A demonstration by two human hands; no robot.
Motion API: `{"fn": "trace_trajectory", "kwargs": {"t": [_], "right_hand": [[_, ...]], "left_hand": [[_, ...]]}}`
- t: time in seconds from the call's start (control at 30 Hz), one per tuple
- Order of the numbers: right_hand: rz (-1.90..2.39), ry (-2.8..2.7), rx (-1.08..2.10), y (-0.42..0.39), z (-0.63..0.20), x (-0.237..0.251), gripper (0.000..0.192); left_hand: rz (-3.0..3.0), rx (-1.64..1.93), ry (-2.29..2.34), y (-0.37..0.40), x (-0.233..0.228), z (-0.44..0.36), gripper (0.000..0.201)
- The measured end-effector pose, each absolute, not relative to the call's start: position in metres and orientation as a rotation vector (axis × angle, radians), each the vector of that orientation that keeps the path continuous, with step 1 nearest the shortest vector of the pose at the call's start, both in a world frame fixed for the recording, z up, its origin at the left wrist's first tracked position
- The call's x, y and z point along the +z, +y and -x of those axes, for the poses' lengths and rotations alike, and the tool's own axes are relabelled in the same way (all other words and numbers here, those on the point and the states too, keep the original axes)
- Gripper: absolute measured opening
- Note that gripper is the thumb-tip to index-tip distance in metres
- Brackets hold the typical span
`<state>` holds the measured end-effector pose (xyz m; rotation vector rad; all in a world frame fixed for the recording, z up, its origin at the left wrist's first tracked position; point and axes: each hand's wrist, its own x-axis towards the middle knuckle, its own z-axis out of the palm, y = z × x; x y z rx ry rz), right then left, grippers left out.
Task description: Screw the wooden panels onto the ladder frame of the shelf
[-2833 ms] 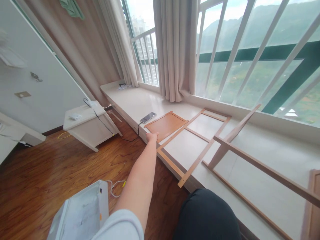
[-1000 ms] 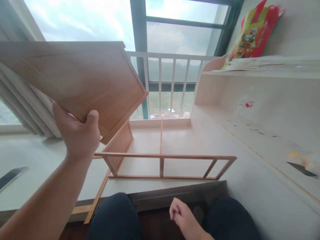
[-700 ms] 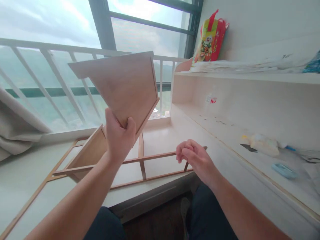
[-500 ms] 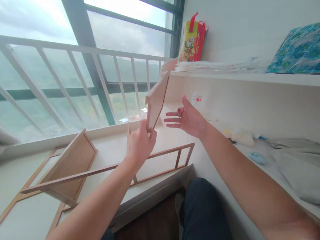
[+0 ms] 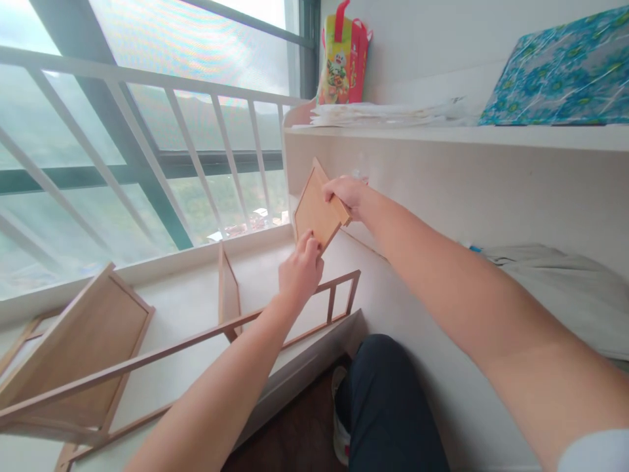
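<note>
Both hands grip one small wooden panel in the air: left hand closed on its lower corner, right hand pinching its upper right edge. Below, the wooden frame on the window ledge has two panels fitted already; this one looks not yet seated.

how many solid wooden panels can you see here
3. One small light-brown wooden panel is held up by both hands, left hand low, right hand high. A large framed panel leans at left. A narrow one stands mid-sill. Others may be hidden.
</note>
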<state>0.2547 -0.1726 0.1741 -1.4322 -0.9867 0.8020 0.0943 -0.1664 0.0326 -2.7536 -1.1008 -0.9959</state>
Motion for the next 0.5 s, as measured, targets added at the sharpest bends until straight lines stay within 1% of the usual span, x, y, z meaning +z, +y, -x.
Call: {"fn": "trace_trajectory", "kwargs": {"t": [0.03, 0.1, 0.2, 0.3, 0.4, 0.5], "right_hand": [[1.479, -0.988, 0.741, -0.167, -0.257, 0.173, 0.022], [1.632, -1.012, 0.571, -0.155, -0.26, 0.17, 0.024], [1.832, -1.082, 0.422, -0.141, -0.263, 0.157, 0.019], [1.91, -1.113, 0.422, -0.129, -0.262, 0.135, 0.017], [1.963, -1.109, 0.435, -0.12, -0.259, 0.106, 0.023], [2.038, -1.098, 0.462, -0.113, -0.255, 0.075, 0.025]], "left_hand": [[2.799, -0.975, -1.08, -0.166, 0.033, -0.095, 0.027], [2.907, -0.868, -1.06, -0.165, 0.029, -0.092, 0.034], [3.038, -0.565, -1.143, -0.164, 0.018, -0.083, 0.046], [3.083, -0.368, -1.167, -0.164, 0.007, -0.075, 0.048], [3.1, -0.317, -1.124, -0.162, 0.004, -0.074, 0.048], [3.132, -0.255, -1.105, -0.159, 0.005, -0.077, 0.057]]}}
